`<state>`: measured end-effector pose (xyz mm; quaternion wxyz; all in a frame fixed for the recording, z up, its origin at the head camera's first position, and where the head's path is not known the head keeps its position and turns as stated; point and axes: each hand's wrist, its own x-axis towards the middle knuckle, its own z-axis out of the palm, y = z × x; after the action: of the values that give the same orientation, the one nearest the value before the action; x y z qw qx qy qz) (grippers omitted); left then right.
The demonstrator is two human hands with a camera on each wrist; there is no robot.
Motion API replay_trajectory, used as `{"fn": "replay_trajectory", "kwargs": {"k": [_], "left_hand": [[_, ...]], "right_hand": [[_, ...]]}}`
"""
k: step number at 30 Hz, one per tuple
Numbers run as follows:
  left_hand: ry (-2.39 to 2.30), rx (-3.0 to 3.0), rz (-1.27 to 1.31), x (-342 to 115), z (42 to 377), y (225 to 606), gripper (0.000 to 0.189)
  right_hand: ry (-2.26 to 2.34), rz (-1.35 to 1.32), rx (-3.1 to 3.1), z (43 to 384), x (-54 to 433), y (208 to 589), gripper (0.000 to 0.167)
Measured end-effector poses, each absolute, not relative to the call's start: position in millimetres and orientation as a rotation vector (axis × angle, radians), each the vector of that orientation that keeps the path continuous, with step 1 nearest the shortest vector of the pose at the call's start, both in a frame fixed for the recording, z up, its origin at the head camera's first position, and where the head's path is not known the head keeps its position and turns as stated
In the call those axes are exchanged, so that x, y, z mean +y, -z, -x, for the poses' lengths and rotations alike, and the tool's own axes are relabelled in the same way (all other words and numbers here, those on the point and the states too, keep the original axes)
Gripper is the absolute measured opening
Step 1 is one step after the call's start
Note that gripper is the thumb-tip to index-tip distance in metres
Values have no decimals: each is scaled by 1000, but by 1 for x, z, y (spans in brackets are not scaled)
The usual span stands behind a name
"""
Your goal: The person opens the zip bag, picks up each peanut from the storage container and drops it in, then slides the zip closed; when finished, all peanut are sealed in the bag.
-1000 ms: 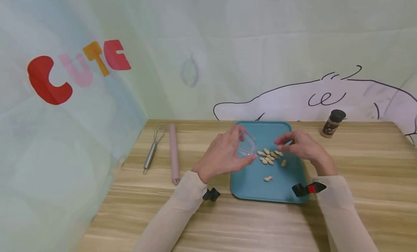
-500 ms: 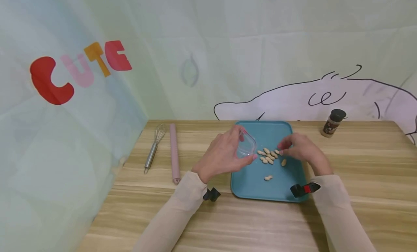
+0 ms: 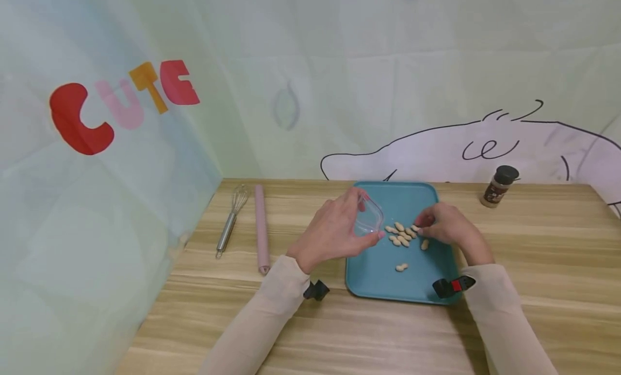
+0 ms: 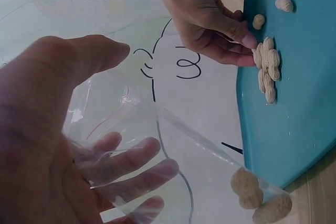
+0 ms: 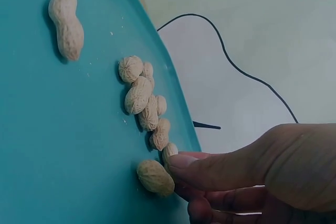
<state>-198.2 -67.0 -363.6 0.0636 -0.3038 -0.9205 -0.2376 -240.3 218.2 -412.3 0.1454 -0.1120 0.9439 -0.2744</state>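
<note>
Tan-shelled, the peanut (image 5: pixel 169 151) right of the head frame's centre looks light, stiff and crackable, best gripped gently by its sides; the right hand (image 3: pixel 448 224) pinches it, thumb to fingers. Further left, the left hand (image 3: pixel 332 228) holds the clear bag (image 3: pixel 370 216), thumb and fingers wide apart, over the blue tray (image 3: pixel 378 280).

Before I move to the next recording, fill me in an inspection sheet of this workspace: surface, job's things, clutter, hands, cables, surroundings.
Surface: wood-grain table, with a blue tray on it.
Job's things: grouped peanuts and a separate peanut nearer the person, on the tray; two peanuts visible inside the clear bag.
Clutter: whisk and pink roll left of the tray; dark-lidded jar to its right.
Hands: left hand holds the bag; right hand pinches a peanut on the tray.
Cables: nothing seen.
Surroundings: printed backdrop with "CUTE" lettering.
</note>
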Motion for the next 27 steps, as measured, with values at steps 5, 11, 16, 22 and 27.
{"fn": "replay_trajectory", "kwargs": {"k": [5, 11, 16, 22, 27], "left_hand": [[722, -2781, 914, -67, 198, 365, 68], [713, -2781, 923, -66, 199, 365, 67], [708, -2793, 922, -66, 199, 367, 67], [716, -2792, 916, -67, 199, 366, 66], [721, -2787, 918, -67, 200, 366, 65]], "right_hand": [[779, 348, 2743, 241, 220, 413, 20], [841, 371, 2797, 240, 223, 414, 18], [917, 345, 2814, 238, 221, 409, 20], [1011, 329, 2845, 234, 212, 397, 21], [1125, 392, 2866, 227, 206, 382, 18]]}}
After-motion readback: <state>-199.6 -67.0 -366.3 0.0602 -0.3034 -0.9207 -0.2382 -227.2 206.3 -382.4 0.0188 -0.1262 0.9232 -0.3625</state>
